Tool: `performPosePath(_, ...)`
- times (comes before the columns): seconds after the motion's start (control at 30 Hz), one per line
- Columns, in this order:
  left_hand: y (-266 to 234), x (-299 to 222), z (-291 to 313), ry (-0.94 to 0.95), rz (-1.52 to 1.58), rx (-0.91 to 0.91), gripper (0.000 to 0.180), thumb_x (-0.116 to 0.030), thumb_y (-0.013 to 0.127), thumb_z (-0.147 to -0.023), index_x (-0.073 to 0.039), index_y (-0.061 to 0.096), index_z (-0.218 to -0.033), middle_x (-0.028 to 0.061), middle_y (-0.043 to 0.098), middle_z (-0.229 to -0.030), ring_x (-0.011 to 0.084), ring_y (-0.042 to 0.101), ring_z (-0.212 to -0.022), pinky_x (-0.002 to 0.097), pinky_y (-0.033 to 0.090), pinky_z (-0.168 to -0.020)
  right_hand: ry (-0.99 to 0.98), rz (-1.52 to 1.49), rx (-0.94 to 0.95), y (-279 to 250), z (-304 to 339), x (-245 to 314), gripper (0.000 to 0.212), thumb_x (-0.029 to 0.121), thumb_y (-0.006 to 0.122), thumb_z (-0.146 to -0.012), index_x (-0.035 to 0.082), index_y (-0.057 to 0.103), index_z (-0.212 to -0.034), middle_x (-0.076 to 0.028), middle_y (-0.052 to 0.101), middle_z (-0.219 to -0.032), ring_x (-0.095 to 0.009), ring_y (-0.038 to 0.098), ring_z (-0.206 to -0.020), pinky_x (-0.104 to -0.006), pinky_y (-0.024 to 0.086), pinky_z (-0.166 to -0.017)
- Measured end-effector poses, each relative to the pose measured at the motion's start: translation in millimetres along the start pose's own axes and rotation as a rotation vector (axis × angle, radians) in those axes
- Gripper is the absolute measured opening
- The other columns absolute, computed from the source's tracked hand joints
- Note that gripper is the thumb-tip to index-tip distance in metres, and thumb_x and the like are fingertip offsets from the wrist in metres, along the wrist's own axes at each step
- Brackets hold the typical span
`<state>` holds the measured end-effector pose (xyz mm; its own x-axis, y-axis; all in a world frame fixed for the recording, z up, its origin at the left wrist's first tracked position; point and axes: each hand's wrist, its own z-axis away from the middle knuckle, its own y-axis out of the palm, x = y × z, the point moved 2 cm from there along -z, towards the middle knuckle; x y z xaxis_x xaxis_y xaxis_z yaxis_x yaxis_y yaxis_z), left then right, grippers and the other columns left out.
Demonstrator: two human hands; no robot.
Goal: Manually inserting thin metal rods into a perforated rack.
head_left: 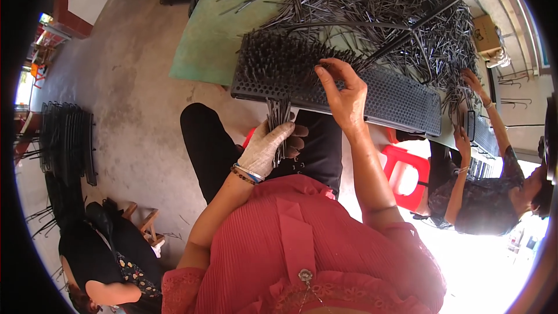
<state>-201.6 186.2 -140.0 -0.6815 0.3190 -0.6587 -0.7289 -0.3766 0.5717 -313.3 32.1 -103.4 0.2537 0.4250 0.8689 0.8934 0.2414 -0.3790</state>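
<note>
My left hand (pixel 268 145), in a pale glove with darker fingertips, is closed around a bundle of thin dark sticks (pixel 279 110) above my lap. The bundle's upper ends point toward a long black tray (pixel 401 97) full of small round holes. Many dark sticks (pixel 273 61) stand upright in the tray's left part, while rows of bare holes show on its right. Over the tray's middle, at the edge of the standing sticks, is my bare right hand (pixel 344 90). Its thumb and forefinger come together in a pinch; anything between them is too small to make out.
Behind the tray, a large heap of loose sticks (pixel 372 0) covers a green tabletop (pixel 200 46). A dark metal bar (pixel 442 9) slants over it. At right a co-worker (pixel 485 197) handles another tray (pixel 482 131), near a red stool (pixel 404 177). Stacked black racks (pixel 67 139) stand left.
</note>
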Motion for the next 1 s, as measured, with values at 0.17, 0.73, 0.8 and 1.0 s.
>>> performPosePath(0.17,-5,4,-1,-0.013,-0.013,-0.013,0.039,-0.026,0.061,-0.093,-0.002,0.052,-0.123,0.0118,0.067,-0.096,0.0161,0.065,-0.074,0.0273,0.054,-0.062,-0.054,-0.023,0.014,3,0,-6,0.020,0.008,0.071,-0.087,0.001,0.066,-0.105,-0.006,0.072,-0.089,-0.010,0.064,-0.081,-0.0248,0.050,-0.076)
performPosePath(0.73,-12,12,0,-0.029,-0.038,-0.031,0.029,-0.026,0.064,-0.092,-0.006,0.055,-0.111,0.0061,0.066,-0.089,0.0108,0.062,-0.069,0.0226,0.047,-0.055,-0.310,0.156,0.016,15,7,-11,0.022,0.004,0.074,-0.082,0.003,0.067,-0.103,-0.008,0.070,-0.090,-0.017,0.066,-0.079,-0.0281,0.052,-0.072)
performPosePath(0.8,-11,13,0,-0.028,-0.032,-0.021,0.030,-0.026,0.063,-0.092,-0.006,0.055,-0.112,0.0065,0.066,-0.089,0.0108,0.061,-0.069,0.0224,0.047,-0.055,-0.313,0.202,0.031,16,7,-11,0.024,0.003,0.074,-0.081,0.003,0.068,-0.104,-0.009,0.069,-0.091,-0.021,0.066,-0.082,-0.0305,0.052,-0.075)
performPosePath(1.0,-12,12,1,-0.017,-0.029,-0.016,0.035,-0.026,0.063,-0.093,-0.002,0.055,-0.117,0.0085,0.066,-0.092,0.0103,0.061,-0.069,0.0222,0.048,-0.056,-0.514,0.263,0.130,17,7,-9,0.026,0.004,0.073,-0.079,0.004,0.071,-0.105,-0.011,0.068,-0.096,-0.027,0.064,-0.088,-0.0331,0.051,-0.078)
